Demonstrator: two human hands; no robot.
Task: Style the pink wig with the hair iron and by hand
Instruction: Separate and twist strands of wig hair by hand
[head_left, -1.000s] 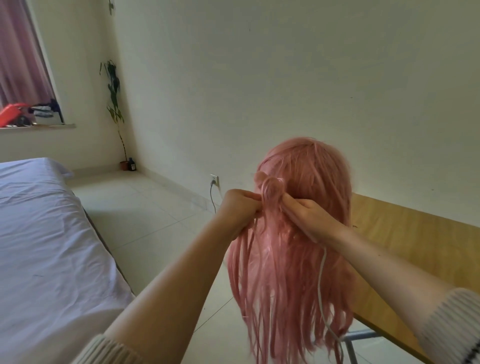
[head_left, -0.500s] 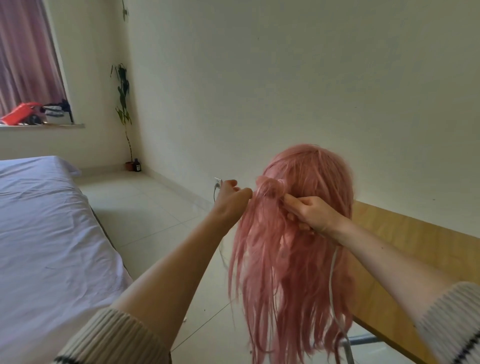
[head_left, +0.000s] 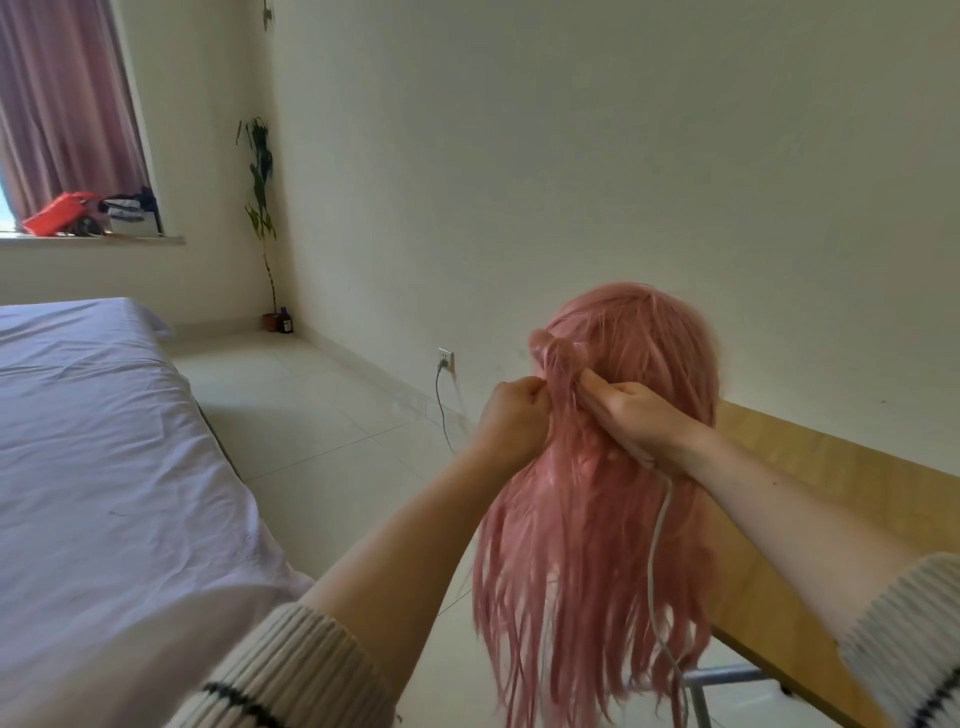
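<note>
The pink wig (head_left: 597, 493) hangs right of centre in the frame, its crown rising against the pale wall and its long strands falling past the bottom edge, so the tips are cut off. Whatever carries the wig is hidden under the hair. Near the crown's left side a small twisted knot of hair (head_left: 553, 356) stands out, and both hands meet just below it. The left hand (head_left: 511, 421) is clenched into a fist against the left edge of the hair, pinching strands; the fingertips are buried and cannot be made out. The right hand (head_left: 636, 423) grips a section of hair from the right, fingers pressed into it. A thin white cord (head_left: 655, 545) drops from under the right wrist down through the hair; what it leads to is hidden, and no hair iron can be made out. Behind the wig, at the right of the frame, the wooden counter (head_left: 841, 499) runs off the right edge, its metal leg (head_left: 727, 678) partly showing below. A bed (head_left: 104, 467) fills the lower left, cropped by the frame. A wall socket (head_left: 445, 358) with a plugged cable sits centre-left.
</note>
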